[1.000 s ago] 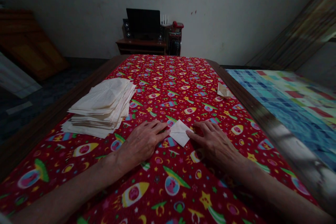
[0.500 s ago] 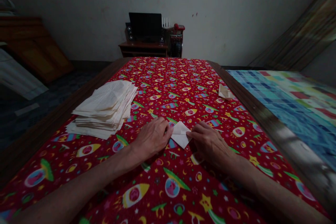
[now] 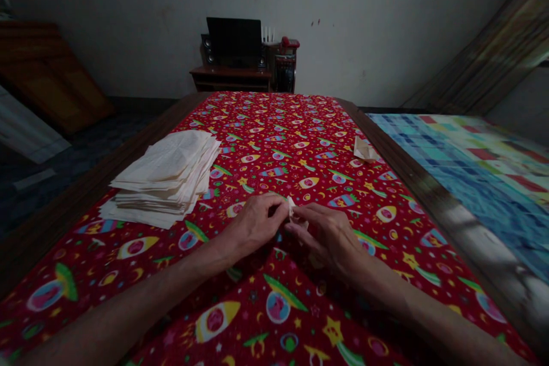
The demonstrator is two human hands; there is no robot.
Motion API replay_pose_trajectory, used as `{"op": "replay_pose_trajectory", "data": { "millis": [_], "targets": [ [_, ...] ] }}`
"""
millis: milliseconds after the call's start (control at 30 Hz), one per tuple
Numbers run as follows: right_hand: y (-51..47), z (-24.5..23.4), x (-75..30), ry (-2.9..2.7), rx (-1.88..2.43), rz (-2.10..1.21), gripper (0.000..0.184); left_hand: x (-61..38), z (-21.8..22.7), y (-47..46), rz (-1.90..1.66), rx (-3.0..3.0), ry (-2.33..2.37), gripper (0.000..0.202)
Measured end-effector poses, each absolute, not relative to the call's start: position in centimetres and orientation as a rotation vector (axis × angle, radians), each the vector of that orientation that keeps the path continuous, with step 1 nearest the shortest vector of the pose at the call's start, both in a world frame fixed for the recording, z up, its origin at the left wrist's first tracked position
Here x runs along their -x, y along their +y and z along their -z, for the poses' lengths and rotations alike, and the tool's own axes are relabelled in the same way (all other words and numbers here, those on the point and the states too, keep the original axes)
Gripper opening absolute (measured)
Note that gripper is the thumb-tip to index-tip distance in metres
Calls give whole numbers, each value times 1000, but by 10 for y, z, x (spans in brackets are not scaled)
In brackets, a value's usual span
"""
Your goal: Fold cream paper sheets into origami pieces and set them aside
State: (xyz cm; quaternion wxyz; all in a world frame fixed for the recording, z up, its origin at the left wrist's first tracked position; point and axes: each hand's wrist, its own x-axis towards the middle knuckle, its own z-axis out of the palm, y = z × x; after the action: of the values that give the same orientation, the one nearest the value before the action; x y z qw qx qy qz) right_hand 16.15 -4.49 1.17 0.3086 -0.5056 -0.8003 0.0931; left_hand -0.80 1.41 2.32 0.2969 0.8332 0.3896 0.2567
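Note:
Between my two hands is a small folded piece of white paper (image 3: pixel 291 206), mostly covered by my fingers. My left hand (image 3: pixel 262 218) pinches its left side between thumb and fingers. From the right, my right hand (image 3: pixel 328 230) grips the paper with thumb and index finger. Left of my hands a thick stack of paper sheets (image 3: pixel 171 166) lies on the red patterned cloth (image 3: pixel 223 314). Farther off, near the table's right edge, sits another folded paper (image 3: pixel 364 150).
The cloth covers a dark wooden table (image 3: pixel 407 168). Beyond its far end stand a monitor (image 3: pixel 234 42) and speakers on a small desk (image 3: pixel 231 77). A bed with a checked cover (image 3: pixel 454 154) is on the right, a wooden cabinet (image 3: pixel 55 80) on the left.
The paper lay flat as a diamond between my hands; now it is lifted and folded narrower. My right hand has turned and come closer to my left. The view has shifted slightly.

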Motion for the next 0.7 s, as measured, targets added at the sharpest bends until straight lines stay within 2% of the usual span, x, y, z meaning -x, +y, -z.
{"op": "replay_pose_trajectory", "data": {
  "millis": [67, 200, 300, 367, 500, 600, 700],
  "targets": [
    [-43, -13, -160, -1985, 1362, -350, 22, 6, -23, 12, -776, -2229, 910, 28],
    [-35, -22, -166, -1579, 1420, -652, 27, 6, -20, 13, -957, -2267, 892, 16],
    [-29, -24, -173, -1219, 1349, -987, 28, 8, -11, 18, -1067, -2137, 1032, 29],
    [-26, -20, -175, -1046, 1287, -1136, 30, 9, -6, 22, -992, -1958, 985, 38],
    [-25, -9, -173, -1005, 1281, -1322, 33, 11, -4, 23, -773, -1840, 880, 41],
    [-25, -6, -172, -1300, 1429, -1253, 30, 13, -8, 23, -738, -1961, 1012, 44],
    [-25, -5, -176, -1707, 1608, -731, 20, 14, -6, 25, -653, -2116, 1115, 40]
  ]
}}
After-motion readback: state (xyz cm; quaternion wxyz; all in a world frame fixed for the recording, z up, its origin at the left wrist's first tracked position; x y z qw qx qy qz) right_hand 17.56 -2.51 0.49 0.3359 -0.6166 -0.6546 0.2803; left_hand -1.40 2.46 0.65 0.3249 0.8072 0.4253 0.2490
